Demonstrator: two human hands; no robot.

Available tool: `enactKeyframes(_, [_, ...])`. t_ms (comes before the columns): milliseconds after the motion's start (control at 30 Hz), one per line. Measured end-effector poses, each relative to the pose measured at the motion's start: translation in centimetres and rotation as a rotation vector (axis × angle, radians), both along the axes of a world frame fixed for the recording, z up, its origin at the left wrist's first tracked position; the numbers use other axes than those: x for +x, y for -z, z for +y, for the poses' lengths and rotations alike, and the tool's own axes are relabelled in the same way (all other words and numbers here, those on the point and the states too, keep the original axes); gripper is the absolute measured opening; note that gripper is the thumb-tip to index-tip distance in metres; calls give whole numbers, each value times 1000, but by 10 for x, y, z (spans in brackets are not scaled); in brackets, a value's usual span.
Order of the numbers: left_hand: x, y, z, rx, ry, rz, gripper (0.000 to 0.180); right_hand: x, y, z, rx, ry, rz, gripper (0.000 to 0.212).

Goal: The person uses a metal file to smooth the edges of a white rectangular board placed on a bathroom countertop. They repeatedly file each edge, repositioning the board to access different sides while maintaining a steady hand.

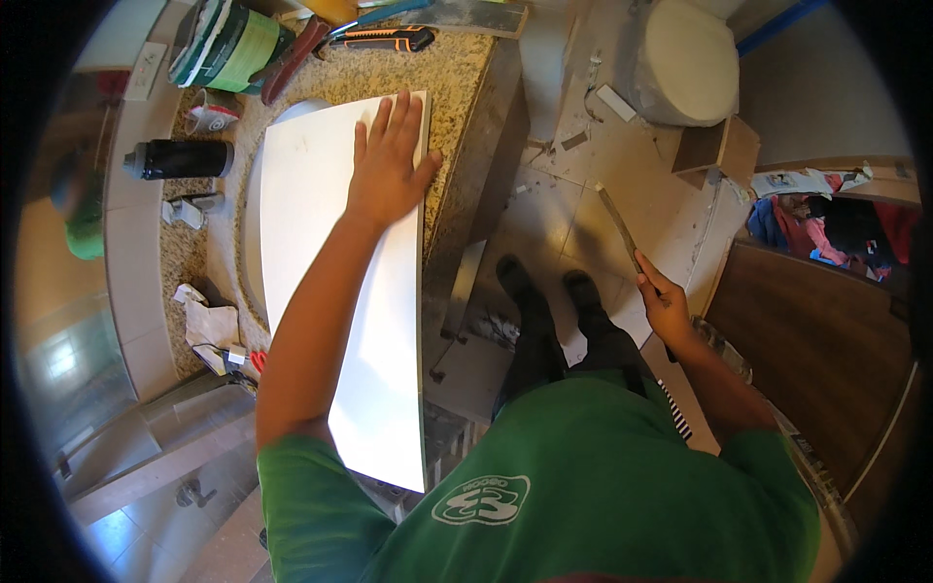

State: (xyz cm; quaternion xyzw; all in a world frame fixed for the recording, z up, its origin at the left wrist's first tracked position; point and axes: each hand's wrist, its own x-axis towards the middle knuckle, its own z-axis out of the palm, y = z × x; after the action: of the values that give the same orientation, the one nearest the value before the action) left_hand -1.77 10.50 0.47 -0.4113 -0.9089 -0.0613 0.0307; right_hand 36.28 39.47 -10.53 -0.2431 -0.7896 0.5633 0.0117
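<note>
A large white board lies across the speckled granite counter, partly over a round pale basin whose rim shows along its left side. My left hand rests flat on the board near its far right corner, fingers spread and thumb reaching past the edge. Out to the right, over the floor, my right hand grips a long, thin, grey-brown strip. It resembles a flat file, but its exact kind is unclear. The strip points up and away, apart from the board.
Behind the board are an orange-and-black utility knife and a green bucket. A cup, black bottle and crumpled paper bag line the left side. A toilet stands far right; scraps litter the tiled floor.
</note>
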Motion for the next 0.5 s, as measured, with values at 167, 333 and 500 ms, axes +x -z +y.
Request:
enactKeyframes(167, [-45,1,30,290,-97,-160,37,24,6,-4,-108,55,-163,41])
enactKeyframes(333, [-43,-6,34,297,-81,-162,30,32,3,-8,-202,70,-138,41])
enactKeyframes(500, [-23,-2,33,152,-12,71,45,31,0,-4,-166,51,-87,41])
